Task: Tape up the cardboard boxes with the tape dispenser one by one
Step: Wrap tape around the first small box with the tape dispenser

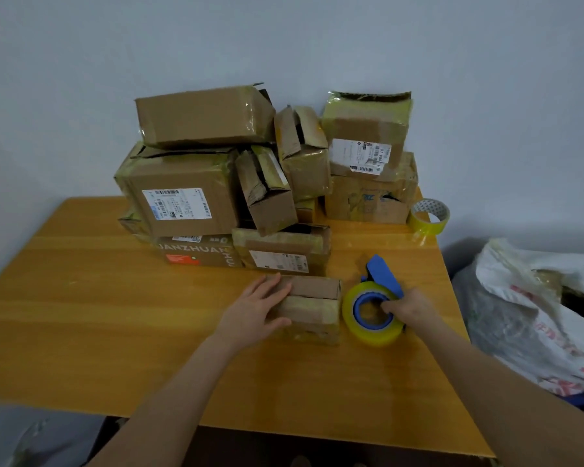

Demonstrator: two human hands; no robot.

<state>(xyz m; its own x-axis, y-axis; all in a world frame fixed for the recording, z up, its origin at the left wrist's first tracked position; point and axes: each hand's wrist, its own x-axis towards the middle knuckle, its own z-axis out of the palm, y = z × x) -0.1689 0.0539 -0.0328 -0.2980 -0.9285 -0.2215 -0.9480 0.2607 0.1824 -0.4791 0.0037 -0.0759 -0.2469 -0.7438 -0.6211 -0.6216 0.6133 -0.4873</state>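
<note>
Cardboard box (312, 308), small, brown, right of bench (81, 315) centre: light, thin-walled, dents easily, so brace it at the ends. Left hand (253, 311) presses its left end, fingers spread flat. Right hand (408, 306) curls round blue tape dispenser (373, 311), just beside.

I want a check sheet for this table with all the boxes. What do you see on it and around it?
Surface: orange wooden table, glossy.
Job's things: small cardboard box at the front; blue tape dispenser with a yellowish roll just right of it; pile of worn boxes at the back.
Clutter: spare tape roll near the table's far right edge.
Grippers: left hand rests on the small cardboard box, fingers straight; right hand grips the tape dispenser.
Cables: nothing seen.
Surroundings: pale wall behind; white plastic bag to the right of the table.
</note>
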